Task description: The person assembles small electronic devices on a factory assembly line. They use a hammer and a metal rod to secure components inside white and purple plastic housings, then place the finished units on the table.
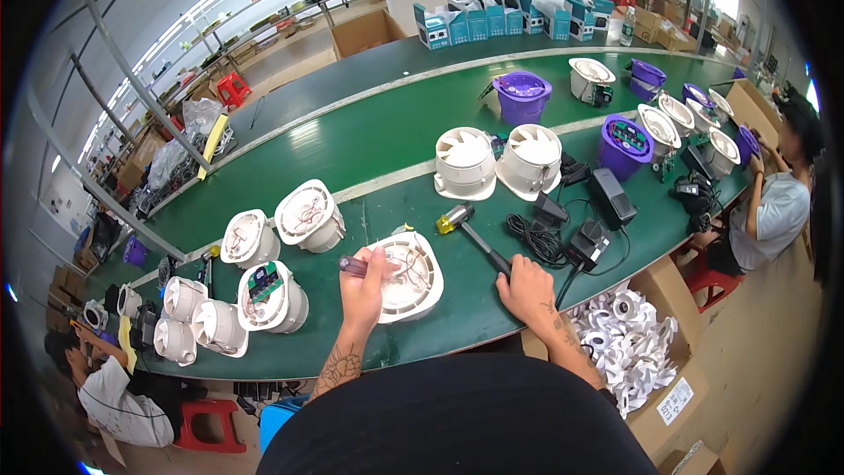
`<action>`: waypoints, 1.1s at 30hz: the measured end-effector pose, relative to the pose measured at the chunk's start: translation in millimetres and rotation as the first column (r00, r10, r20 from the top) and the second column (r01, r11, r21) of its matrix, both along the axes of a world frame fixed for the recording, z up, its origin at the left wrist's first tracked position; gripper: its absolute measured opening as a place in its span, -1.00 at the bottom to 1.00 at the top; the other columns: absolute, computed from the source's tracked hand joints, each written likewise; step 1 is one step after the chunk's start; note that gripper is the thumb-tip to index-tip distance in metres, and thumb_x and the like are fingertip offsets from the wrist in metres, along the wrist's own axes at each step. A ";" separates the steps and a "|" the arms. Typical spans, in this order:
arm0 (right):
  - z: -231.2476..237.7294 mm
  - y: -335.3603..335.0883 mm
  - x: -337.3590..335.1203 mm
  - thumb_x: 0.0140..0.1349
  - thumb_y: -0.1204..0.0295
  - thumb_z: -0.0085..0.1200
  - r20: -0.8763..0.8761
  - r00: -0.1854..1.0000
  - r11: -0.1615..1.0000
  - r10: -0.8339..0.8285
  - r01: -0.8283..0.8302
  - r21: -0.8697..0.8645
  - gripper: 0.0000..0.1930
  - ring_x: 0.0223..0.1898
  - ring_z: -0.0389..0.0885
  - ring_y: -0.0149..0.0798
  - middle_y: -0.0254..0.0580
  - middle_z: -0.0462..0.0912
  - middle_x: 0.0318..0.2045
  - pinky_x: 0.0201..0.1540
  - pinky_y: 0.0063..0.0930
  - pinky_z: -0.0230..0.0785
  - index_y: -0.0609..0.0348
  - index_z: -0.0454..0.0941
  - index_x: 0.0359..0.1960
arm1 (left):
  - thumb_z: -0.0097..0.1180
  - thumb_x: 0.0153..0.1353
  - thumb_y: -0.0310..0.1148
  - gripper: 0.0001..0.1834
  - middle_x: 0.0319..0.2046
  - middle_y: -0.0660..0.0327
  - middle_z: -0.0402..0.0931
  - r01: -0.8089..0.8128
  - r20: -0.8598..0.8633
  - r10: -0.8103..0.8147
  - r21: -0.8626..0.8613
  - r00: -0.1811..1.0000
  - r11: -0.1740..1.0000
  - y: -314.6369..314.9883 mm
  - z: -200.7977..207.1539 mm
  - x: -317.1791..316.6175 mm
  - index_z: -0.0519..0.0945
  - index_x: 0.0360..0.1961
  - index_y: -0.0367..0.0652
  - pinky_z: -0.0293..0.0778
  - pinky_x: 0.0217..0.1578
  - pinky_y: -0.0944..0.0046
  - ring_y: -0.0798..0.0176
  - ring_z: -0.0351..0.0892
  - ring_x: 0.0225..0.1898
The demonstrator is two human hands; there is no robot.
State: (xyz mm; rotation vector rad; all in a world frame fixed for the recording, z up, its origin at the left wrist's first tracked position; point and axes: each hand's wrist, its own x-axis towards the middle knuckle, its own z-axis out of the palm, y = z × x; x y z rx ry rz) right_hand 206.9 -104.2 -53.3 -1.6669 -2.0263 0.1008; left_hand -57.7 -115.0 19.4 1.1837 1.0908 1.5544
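My left hand (362,299) is closed round a screwdriver with a dark, reddish translucent handle (352,266), held over a white round fan housing (420,277) that lies on the bench in front of me. Thin red wires show in the middle of this housing; the screwdriver's tip is hard to make out. My right hand (527,292) grips the black handle of a mallet (479,242), whose yellow and metal head rests toward the far left of that hand. Black power adapters (587,242) with cables lie just beyond my right hand.
More white housings (309,215) stand at left, one with a green circuit board (264,283). Two finned housings (464,163) and purple ones (625,145) stand farther right. A carton of white fan parts (624,343) is at lower right. Co-workers sit at left (123,387) and right (778,202).
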 end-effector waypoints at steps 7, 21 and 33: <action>20.8 -6.1 13.2 0.19 0.30 0.09 -0.712 0.696 0.949 -0.098 -0.150 -0.278 -0.75 -0.60 0.38 -0.34 -0.21 0.46 -0.63 -0.47 -0.40 0.24 0.28 0.42 -0.38 | -0.17 0.45 -0.23 -0.68 -0.55 0.29 0.30 0.033 -0.054 -0.031 0.048 0.998 0.998 1.5 -4.6 -5.3 0.29 -0.46 -0.15 0.46 -0.12 0.21 0.42 0.35 -0.42; 64.2 -54.0 9.8 0.25 0.40 0.09 -0.890 0.457 0.944 -0.010 -0.289 -0.159 -0.77 -0.62 0.21 -0.60 -0.47 0.31 -0.67 -0.59 -0.58 0.05 0.18 0.33 -0.48 | -0.21 0.47 -0.18 -0.69 -0.45 0.27 0.38 0.139 -0.047 -0.136 0.072 0.990 0.988 10.5 -6.1 -13.4 0.32 -0.34 -0.20 0.39 -0.13 0.31 0.39 0.42 -0.30; 65.2 -74.1 -2.2 0.23 0.47 0.07 -0.872 0.480 0.945 0.099 -0.320 -0.068 -0.86 -0.66 0.28 -0.58 -0.44 0.37 -0.70 -0.59 -0.62 0.11 0.20 0.38 -0.43 | -0.15 0.45 -0.27 -0.80 -0.24 0.15 0.54 0.068 -0.262 -0.037 0.112 0.964 0.991 -32.4 -7.4 -4.0 0.34 -0.22 -0.21 0.37 -0.09 0.32 0.36 0.49 -0.18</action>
